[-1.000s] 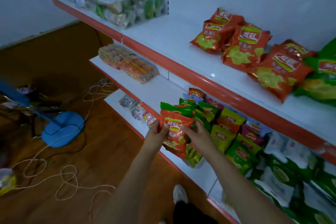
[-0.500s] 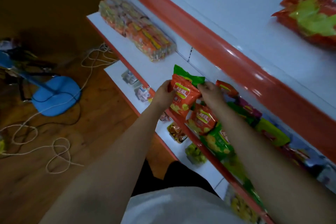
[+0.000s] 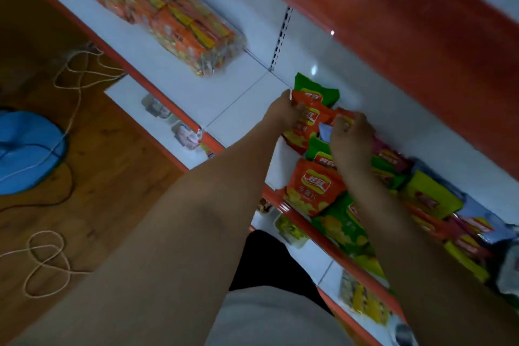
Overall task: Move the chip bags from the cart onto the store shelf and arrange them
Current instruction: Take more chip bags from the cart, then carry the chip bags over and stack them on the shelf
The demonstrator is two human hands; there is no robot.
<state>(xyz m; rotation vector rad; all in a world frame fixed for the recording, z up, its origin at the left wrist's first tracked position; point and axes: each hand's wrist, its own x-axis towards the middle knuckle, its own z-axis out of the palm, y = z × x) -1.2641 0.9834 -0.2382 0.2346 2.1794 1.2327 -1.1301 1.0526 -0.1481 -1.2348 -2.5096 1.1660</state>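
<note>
An orange chip bag (image 3: 307, 128) stands on the white middle shelf (image 3: 241, 104), leaning against a green bag (image 3: 316, 91) behind it. My left hand (image 3: 282, 112) grips the orange bag's upper left corner. My right hand (image 3: 351, 139) pinches its right side, fingers curled over the top. Below my right hand lies another orange bag (image 3: 311, 188) at the shelf's front edge, and a row of green, yellow and pink bags (image 3: 432, 196) runs off to the right. No cart is in view.
A big clear-wrapped multipack (image 3: 165, 11) lies on the same shelf to the left. The red front of the upper shelf (image 3: 393, 25) overhangs. Lower shelves hold small packets (image 3: 157, 108). On the wooden floor are a blue base (image 3: 25, 149) and loose white cord (image 3: 47, 264).
Both hands have carried the orange bag up and back onto the middle shelf, against the green bag. The view has dropped closer to the shelf.
</note>
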